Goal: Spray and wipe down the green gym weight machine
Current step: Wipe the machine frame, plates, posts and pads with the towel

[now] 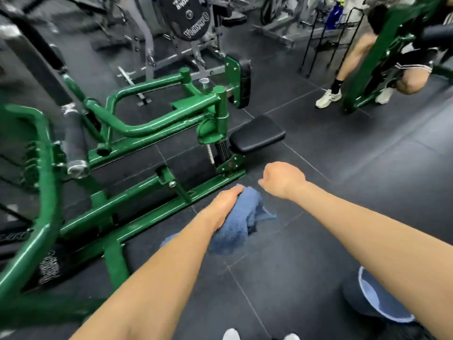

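The green weight machine (157, 123) fills the left half of the view, with curved tubes, a low base rail (157, 214) and a black seat pad (257, 133). My left hand (225, 207) grips a bunched blue towel (240, 222) just right of the base rail, above the floor. My right hand (282, 180) hovers beside it as a fist, fingers curled, with nothing visible in it. No spray bottle shows in either hand.
Dark rubber floor tiles (318, 241) lie under my arms. Another person (382, 67) crouches at a second green machine at the upper right. A grey plate-loaded machine (186, 18) stands behind. A blue bucket rim (377, 303) sits at the lower right.
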The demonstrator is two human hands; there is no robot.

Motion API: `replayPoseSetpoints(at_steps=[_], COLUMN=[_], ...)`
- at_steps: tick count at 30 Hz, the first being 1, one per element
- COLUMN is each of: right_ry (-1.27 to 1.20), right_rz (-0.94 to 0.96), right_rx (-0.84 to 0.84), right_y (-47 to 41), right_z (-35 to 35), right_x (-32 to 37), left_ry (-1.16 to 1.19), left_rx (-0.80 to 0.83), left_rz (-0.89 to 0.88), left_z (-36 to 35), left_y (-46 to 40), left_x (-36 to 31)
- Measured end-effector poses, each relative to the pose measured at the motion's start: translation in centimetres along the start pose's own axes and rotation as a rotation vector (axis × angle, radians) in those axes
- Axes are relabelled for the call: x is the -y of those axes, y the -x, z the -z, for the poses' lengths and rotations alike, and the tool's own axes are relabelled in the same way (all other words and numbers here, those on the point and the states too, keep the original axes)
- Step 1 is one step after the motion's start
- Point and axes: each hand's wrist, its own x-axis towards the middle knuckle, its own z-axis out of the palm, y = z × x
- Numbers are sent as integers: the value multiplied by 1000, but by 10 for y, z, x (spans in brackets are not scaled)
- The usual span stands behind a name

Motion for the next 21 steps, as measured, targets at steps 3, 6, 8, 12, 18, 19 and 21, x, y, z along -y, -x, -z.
replayPoseSetpoints(at_steps=[3, 6, 8, 12, 18, 19, 21], right_ry=[-260, -827, -1195, -1607, -1600, -1544, -1514], right_rz=[-128, -250, -304, -352, -364, -373, -396], right_rx=[233, 474, 548, 613, 156, 98, 69], right_y=[0, -3, -3, 3, -21, -26, -33], right_z=[-20, -42, -51, -49, -29, -26, -22], right_x=[32, 57, 70, 98, 113, 113, 111], left_ry=[240, 381, 441, 564, 441, 402, 369], left_rx=[-26, -69, -107, -72, -171, -258, -400], left_rz=[19, 23, -19, -43, 34, 58, 101], left_z=[27, 49, 60, 81, 120, 128, 146], left_y=[10, 26, 32, 41, 39, 35, 28], left_x=[-2, -4, -7, -10, 6, 11, 22])
